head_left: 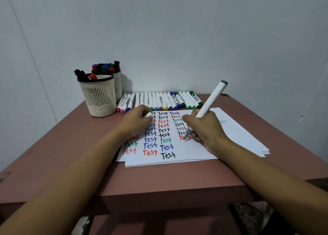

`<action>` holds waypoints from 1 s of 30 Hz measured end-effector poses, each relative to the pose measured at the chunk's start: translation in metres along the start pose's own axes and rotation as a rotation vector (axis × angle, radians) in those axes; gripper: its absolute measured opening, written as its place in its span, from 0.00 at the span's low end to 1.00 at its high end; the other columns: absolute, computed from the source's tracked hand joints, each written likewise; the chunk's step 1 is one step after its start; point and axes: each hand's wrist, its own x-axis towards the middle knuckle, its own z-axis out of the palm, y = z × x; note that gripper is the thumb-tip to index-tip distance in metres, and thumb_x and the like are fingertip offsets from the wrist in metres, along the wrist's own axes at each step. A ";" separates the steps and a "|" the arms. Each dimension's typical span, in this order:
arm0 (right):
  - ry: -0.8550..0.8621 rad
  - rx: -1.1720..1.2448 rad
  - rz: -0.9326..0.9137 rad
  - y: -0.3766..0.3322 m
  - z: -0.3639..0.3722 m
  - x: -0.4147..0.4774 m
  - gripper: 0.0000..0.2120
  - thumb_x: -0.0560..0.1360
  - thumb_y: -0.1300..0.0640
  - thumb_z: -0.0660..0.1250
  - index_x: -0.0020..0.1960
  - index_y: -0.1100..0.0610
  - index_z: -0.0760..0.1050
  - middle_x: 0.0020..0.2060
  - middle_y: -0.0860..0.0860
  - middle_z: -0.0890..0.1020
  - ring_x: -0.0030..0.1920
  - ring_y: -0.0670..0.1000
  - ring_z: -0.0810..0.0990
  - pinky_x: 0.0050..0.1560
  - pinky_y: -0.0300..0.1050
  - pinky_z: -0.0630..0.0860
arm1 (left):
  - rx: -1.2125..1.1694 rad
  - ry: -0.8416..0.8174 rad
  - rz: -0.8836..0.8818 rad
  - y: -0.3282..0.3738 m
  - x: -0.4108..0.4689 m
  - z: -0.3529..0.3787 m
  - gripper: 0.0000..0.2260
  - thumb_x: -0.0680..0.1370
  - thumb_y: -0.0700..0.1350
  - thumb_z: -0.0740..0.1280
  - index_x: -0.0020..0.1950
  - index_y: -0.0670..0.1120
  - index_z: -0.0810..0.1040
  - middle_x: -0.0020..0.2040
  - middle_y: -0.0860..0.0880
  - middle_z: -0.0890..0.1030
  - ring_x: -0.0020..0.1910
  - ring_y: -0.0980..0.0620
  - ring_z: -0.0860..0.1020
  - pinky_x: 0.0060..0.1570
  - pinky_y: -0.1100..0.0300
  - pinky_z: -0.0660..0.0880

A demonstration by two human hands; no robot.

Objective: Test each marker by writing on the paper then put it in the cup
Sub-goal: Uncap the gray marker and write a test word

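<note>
My right hand (205,128) grips a white marker (211,101) with its tip down on the paper (230,128), at the end of a red "Test" word. The paper carries columns of "Test" in black, red, blue and green. My left hand (136,121) rests on the paper's upper left and holds a small white cap (149,114) in curled fingers. A row of several capped markers (159,101) lies along the paper's far edge. A cream mesh cup (97,94) at the left holds a few markers.
A second cream cup (117,82), full of markers, stands behind the first against the wall. The brown table (159,179) ends close to the wall at the back; its front edge is near me. Loose sheets lie stacked under the top paper.
</note>
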 end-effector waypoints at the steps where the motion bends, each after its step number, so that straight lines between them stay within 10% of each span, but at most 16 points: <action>1: 0.009 -0.012 -0.007 0.000 0.001 -0.001 0.15 0.72 0.66 0.65 0.31 0.57 0.63 0.19 0.51 0.68 0.17 0.47 0.69 0.25 0.37 0.62 | 0.014 -0.011 0.002 0.000 0.000 -0.001 0.12 0.80 0.45 0.61 0.62 0.45 0.72 0.51 0.52 0.73 0.49 0.55 0.72 0.47 0.63 0.66; 30: -0.025 -0.092 -0.113 0.009 0.003 0.001 0.18 0.70 0.68 0.63 0.28 0.56 0.58 0.23 0.51 0.61 0.20 0.47 0.62 0.23 0.35 0.61 | 0.046 -0.043 -0.019 0.004 0.000 -0.003 0.12 0.80 0.45 0.61 0.62 0.45 0.73 0.53 0.51 0.73 0.50 0.55 0.71 0.47 0.62 0.65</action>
